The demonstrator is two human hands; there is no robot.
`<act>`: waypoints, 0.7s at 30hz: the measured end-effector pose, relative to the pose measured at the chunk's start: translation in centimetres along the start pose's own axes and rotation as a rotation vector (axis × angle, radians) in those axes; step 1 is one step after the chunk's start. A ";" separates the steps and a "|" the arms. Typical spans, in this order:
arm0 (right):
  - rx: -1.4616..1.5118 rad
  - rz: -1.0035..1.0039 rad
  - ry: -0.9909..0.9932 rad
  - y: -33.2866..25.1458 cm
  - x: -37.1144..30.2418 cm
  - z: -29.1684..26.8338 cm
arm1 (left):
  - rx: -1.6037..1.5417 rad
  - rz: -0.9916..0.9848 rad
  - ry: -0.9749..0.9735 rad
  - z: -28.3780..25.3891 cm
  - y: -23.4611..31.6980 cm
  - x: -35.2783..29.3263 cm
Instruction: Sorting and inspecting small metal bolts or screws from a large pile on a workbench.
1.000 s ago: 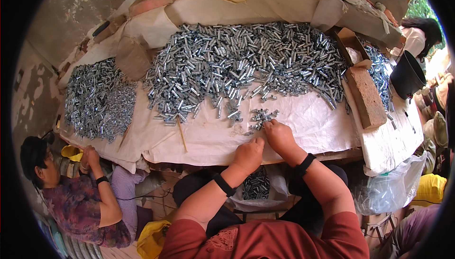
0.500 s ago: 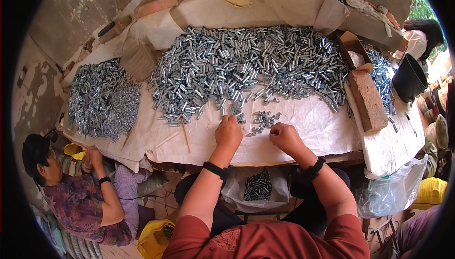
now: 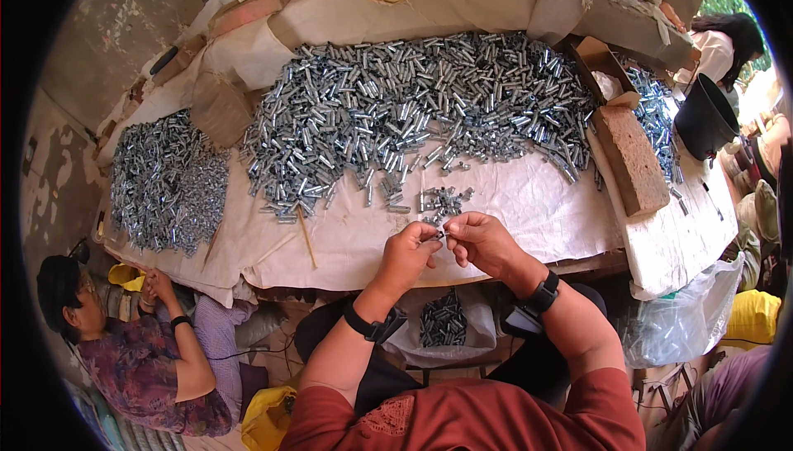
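Note:
My left hand (image 3: pixel 410 251) and my right hand (image 3: pixel 483 243) meet at the near side of the cloth-covered table. Both are closed in a pinch, fingertips almost touching. Between them shows a small metal piece (image 3: pixel 440 234), partly covered by the fingers; its exact shape is too small to make out. Just beyond the fingertips lies a little cluster of short metal parts (image 3: pixel 446 201). Farther back spreads a wide heap of shiny cylindrical metal sleeves (image 3: pixel 413 104). Below the table edge, between my knees, a whitish plastic bag (image 3: pixel 479 337) holds dark metal cylinders (image 3: pixel 443 320).
Another heap of small metal parts (image 3: pixel 165 187) lies at the left. A brick (image 3: pixel 632 162), a cardboard box (image 3: pixel 596 54) and a black bucket (image 3: pixel 706 121) stand at the right. A thin stick (image 3: pixel 306 238) rests on the cloth. A co-worker (image 3: pixel 140 344) sits at left.
My hands have come together and nearer to me, away from the small cluster of parts. A small metal piece now shows between the fingertips. The view has shifted slightly.

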State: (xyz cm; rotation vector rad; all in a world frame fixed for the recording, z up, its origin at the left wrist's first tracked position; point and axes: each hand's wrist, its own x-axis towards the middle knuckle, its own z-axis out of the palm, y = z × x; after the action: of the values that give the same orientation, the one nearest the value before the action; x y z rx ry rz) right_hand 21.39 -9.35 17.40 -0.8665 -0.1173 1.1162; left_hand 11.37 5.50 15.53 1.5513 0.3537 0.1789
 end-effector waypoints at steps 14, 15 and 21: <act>-0.066 -0.015 0.040 0.8 0.1 -0.2 | -0.062 -0.055 -0.112 -0.2 0.8 -0.8; -0.082 -0.025 0.050 0.8 0.1 -0.2 | -0.060 -0.052 -0.116 -0.2 0.9 -0.9; -0.143 -0.034 0.067 1.2 0.1 0.0 | 0.068 0.016 -0.097 -0.5 1.1 -1.0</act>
State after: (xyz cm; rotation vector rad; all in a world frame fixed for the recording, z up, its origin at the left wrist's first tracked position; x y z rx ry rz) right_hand 20.56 -9.07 16.63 -1.0253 -0.1576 1.0555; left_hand 10.40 5.63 16.76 1.6243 0.2737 0.1046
